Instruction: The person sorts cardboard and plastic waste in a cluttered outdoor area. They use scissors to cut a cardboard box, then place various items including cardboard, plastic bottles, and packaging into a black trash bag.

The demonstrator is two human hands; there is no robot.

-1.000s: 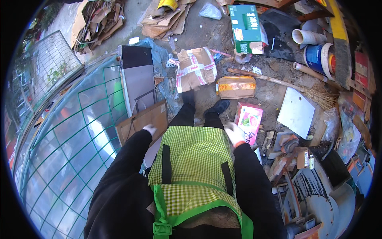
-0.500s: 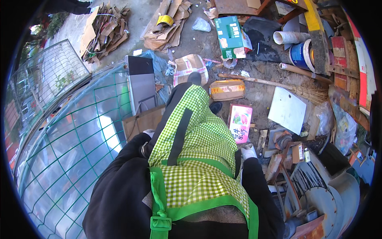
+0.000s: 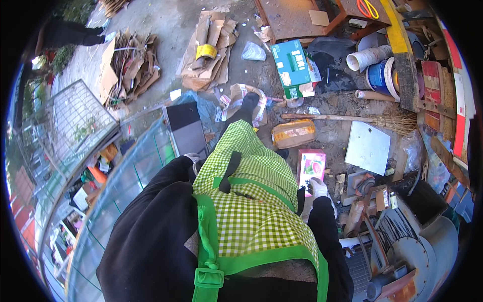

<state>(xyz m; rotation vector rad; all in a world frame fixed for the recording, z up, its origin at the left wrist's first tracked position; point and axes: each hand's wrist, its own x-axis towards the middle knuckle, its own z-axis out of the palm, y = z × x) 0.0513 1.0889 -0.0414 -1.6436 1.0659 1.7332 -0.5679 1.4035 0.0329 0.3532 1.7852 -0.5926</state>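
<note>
My right hand (image 3: 318,189), in a pale glove, hangs over the lower edge of a pink and white box (image 3: 310,167) on the ground. Its fingers look loosely apart, and I see nothing held in them. Close to a dark grey flat panel (image 3: 186,128) is my left hand (image 3: 192,158), also gloved. The black sleeve and my apron (image 3: 256,176) hide most of its fingers. Ahead of me my dark shoe (image 3: 248,102) is on a bent cardboard box (image 3: 260,113) with pale tape. An orange-taped brown carton (image 3: 294,133) lies just right of it.
Cardboard stacks (image 3: 132,70) lie far left and ahead. A green carton (image 3: 294,68), a straw broom (image 3: 392,121) and a white board (image 3: 368,147) are at right. Rusty machine parts (image 3: 402,251) crowd the near right. Green wire mesh (image 3: 121,191) stands left. Another person's dark-clothed legs (image 3: 75,32) show far left.
The view has shifted, bringing more of the ground ahead into sight. My right hand has moved forward over the pink box. The cardboard under my foot has bent up around the shoe.
</note>
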